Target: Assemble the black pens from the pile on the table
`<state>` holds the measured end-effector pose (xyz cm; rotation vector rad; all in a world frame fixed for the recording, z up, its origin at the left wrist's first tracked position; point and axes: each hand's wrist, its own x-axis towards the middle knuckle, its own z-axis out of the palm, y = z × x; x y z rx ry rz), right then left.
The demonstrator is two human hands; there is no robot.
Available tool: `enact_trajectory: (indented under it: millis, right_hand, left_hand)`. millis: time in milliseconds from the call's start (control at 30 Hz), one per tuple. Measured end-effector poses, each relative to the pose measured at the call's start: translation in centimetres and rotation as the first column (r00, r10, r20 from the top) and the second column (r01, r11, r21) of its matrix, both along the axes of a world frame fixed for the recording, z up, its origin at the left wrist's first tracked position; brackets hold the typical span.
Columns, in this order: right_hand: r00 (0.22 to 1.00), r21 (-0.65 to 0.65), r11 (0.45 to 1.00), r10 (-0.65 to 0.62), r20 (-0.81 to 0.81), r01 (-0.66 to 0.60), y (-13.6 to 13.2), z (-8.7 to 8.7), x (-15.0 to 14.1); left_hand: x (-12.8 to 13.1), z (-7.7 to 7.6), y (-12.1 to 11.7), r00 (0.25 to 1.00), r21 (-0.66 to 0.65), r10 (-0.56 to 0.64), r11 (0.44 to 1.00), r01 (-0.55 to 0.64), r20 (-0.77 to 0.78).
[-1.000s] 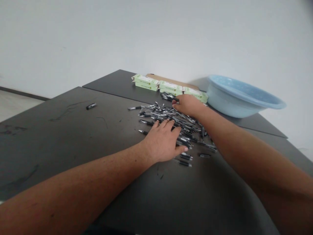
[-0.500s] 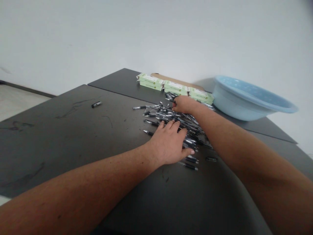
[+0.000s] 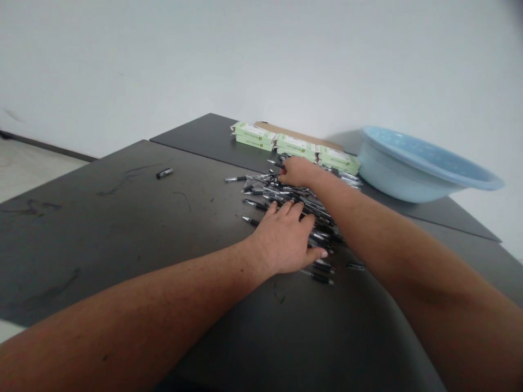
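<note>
Many clear-barrelled black pens (image 3: 318,209) lie in a loose heap on the dark table (image 3: 196,196). My left hand (image 3: 286,234) rests flat over the near side of the heap, fingers spread, with pens showing around and under it. At the far side of the heap my right hand (image 3: 299,171) is closed on a pen (image 3: 276,163), whose silver tip points left; the rest of that pen is hidden by the fingers. A black pen cap (image 3: 355,267) lies just right of my left thumb.
Pale green boxes (image 3: 296,147) stand stacked in a row behind the heap, with brown cardboard (image 3: 294,132) behind them. A light blue basin (image 3: 400,169) sits at the back right. Another pen cap (image 3: 164,173) lies apart on the left. A seam crosses the tabletop.
My right hand has shifted slightly left, and the tip of a pen now sticks out of its fingers. My left hand stays on the heap.
</note>
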<state>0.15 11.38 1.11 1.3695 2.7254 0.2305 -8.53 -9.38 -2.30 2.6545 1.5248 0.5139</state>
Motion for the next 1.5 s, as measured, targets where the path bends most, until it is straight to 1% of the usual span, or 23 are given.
enact_trajectory:
  millis: [300, 567, 633, 700, 767, 833, 900, 1000, 1067, 1133, 1233, 1367, 1500]
  right_hand:
    - [0.999, -0.014, 1.000, 0.004, 0.049, -0.003, 0.5, -0.1, 0.4]
    - [0.999, 0.001, 1.000, 0.009, 0.041, -0.009, 0.1, -0.5, 0.2]
    - [1.000, 0.012, 1.000, 0.005, 0.030, -0.005, -0.1, -0.1, 0.3]
    - [1.000, 0.030, 1.000, -0.010, 0.014, 0.010, -0.4, 0.8, 1.0]
    - [0.999, 0.047, 0.998, -0.032, 0.002, 0.032, -1.0, 2.1, 2.4]
    - [0.999, 0.057, 0.997, -0.046, -0.007, 0.046, -2.3, 3.5, 4.5]
    - [0.998, 0.068, 0.996, -0.052, -0.035, 0.055, -4.3, 4.7, 7.2]
    - [0.996, -0.023, 0.998, -0.064, -0.059, 0.063, -8.4, 5.3, 11.8]
    - [0.995, -0.110, 0.992, -0.075, -0.064, 0.067, -11.4, 5.0, 14.6]
    - [0.996, -0.179, 0.981, -0.077, -0.041, 0.068, -14.0, 4.2, 16.9]
    - [0.996, -0.257, 0.963, -0.090, -0.023, 0.081, -16.9, 2.8, 19.6]
    - [0.994, -0.292, 0.951, -0.105, 0.017, 0.105, -18.9, 1.2, 22.3]
    - [0.996, -0.275, 0.957, -0.093, 0.019, 0.094, -19.3, 0.3, 23.3]
  left_hand:
    - [0.1, -0.2, 0.1, 1.000, 0.015, 0.004, 1.000, -0.004, -0.006]
    - [0.1, -0.2, 0.1, 1.000, 0.024, 0.000, 1.000, 0.000, -0.001]
    - [0.1, -0.2, 0.1, 1.000, 0.022, 0.000, 1.000, 0.001, -0.004]
    - [0.1, -0.2, 0.1, 1.000, 0.020, -0.003, 1.000, 0.003, -0.005]
    - [0.1, -0.2, 0.1, 1.000, 0.018, -0.002, 1.000, 0.002, -0.006]
    - [0.1, -0.1, 0.0, 1.000, 0.008, 0.002, 1.000, -0.002, -0.008]
    - [0.1, -0.1, 0.0, 1.000, -0.007, 0.006, 1.000, -0.006, -0.012]
    - [0.1, 0.0, 0.1, 1.000, -0.022, 0.005, 1.000, -0.005, -0.026]
    - [0.1, 0.0, 0.2, 0.999, -0.023, -0.001, 1.000, 0.000, -0.035]
    - [0.1, -0.1, 0.3, 0.999, -0.024, -0.003, 1.000, 0.002, -0.042]
    - [0.1, -0.1, 0.5, 0.998, -0.020, 0.002, 1.000, -0.003, -0.056]
    - [0.1, 0.0, 0.7, 0.996, -0.020, 0.001, 1.000, -0.003, -0.090]
    - [0.2, 0.0, 0.7, 0.994, -0.016, 0.003, 1.000, -0.005, -0.107]
